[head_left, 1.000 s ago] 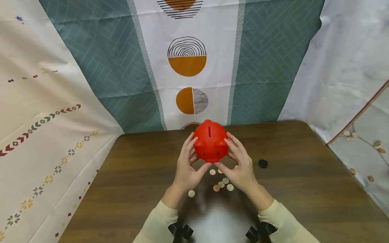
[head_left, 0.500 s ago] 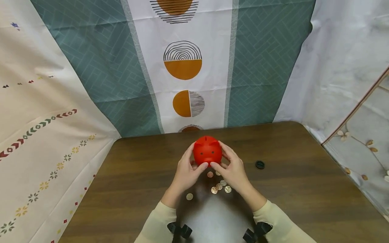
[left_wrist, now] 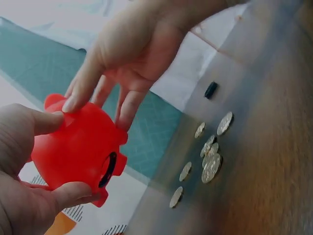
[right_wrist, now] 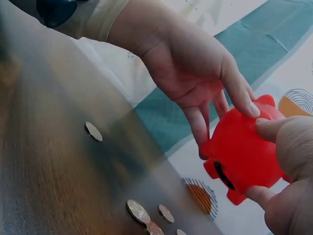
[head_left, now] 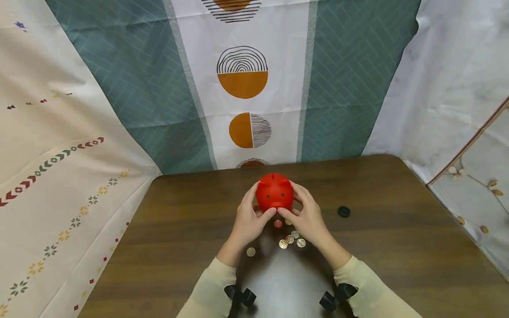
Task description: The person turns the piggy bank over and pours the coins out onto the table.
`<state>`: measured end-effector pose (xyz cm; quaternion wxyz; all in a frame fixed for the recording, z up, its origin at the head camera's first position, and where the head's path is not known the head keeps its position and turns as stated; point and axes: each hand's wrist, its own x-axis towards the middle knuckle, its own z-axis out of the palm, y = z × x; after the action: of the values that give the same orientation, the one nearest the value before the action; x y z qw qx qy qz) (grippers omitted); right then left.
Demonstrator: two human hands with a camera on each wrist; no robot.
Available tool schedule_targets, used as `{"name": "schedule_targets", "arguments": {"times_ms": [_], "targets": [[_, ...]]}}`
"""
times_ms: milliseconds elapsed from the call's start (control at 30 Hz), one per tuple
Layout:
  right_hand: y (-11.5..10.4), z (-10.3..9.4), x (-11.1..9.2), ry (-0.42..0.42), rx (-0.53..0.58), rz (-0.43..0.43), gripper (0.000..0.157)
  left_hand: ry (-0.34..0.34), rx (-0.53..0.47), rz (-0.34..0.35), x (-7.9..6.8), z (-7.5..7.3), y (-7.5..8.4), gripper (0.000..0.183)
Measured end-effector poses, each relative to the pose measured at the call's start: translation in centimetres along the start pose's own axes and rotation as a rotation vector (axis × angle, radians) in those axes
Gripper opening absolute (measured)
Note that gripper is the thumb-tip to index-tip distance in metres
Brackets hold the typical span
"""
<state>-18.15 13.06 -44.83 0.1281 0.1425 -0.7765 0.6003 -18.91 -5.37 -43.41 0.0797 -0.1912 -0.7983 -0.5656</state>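
Note:
A red piggy bank [head_left: 274,192] is held off the table between both hands, its face towards the head camera and its coin slot at the top edge. My left hand [head_left: 248,221] grips its left side, and my right hand [head_left: 309,220] grips the right; the thumbs meet near the snout. In the left wrist view, a dark round opening [left_wrist: 108,169] shows in its belly between the feet. Several coins [head_left: 301,243] lie on the table beneath and in front of it, one coin [head_left: 251,251] apart to the left. The bank's inside cannot be seen.
A small round black plug [head_left: 343,211] lies on the wooden table [head_left: 179,247], right of the coins. Patterned cloth [head_left: 262,97] hangs behind the table's back edge, with more cloth at both sides. Black wrist devices [head_left: 240,295] sit on both sleeves.
The piggy bank has tipped back, so its face turns up to the head camera and its slot has swung to the far top edge. It sits slightly lower in view; both hands still hold it.

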Motion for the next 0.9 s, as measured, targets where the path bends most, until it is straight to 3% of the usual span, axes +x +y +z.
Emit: {"name": "schedule_targets", "arguments": {"times_ms": [100, 133, 200, 300, 367, 433, 567, 633, 733, 800, 900], "targets": [[-0.9, 0.1, -0.2, 0.003, 0.009, -0.028, 0.076, 0.004, -0.012, 0.007, 0.0, -0.2, -0.8, 0.080], [-1.6, 0.1, -0.3, 0.010, 0.013, -0.046, 0.075, 0.008, -0.019, 0.030, -0.1, -0.3, -0.3, 0.079], [-2.7, -0.1, -0.5, 0.040, 0.011, -0.126, 0.074, 0.040, -0.028, 0.124, -0.4, -0.5, 0.7, 0.080], [-3.3, -0.5, -0.5, 0.097, 0.001, -0.298, 0.076, 0.115, -0.036, 0.335, -0.5, -0.6, 1.9, 0.083], [-2.7, -0.7, -0.2, 0.098, 0.002, -0.330, 0.077, 0.148, -0.018, 0.399, -0.3, -0.6, 1.7, 0.084], [-2.0, -0.9, -0.1, 0.056, 0.017, -0.236, 0.074, 0.126, 0.011, 0.325, 0.0, -0.5, 0.7, 0.082], [-0.9, -1.0, 0.0, -0.037, 0.020, 0.046, 0.073, 0.019, 0.097, 0.051, 0.0, -0.5, -0.4, 0.077], [-0.7, -0.9, 0.0, -0.049, 0.019, 0.095, 0.074, -0.006, 0.120, 0.009, 0.0, -0.5, -0.5, 0.078], [-0.7, -0.9, 0.1, -0.034, 0.013, 0.066, 0.074, 0.009, 0.124, 0.023, 0.0, -0.6, -0.4, 0.078], [-0.9, -0.8, 0.0, -0.007, -0.006, -0.012, 0.073, 0.031, 0.108, 0.077, 0.0, -0.5, -0.2, 0.078], [-1.7, -0.9, 0.0, 0.071, -0.021, -0.257, 0.074, 0.082, 0.060, 0.276, 0.0, -0.5, 0.5, 0.080]]}}
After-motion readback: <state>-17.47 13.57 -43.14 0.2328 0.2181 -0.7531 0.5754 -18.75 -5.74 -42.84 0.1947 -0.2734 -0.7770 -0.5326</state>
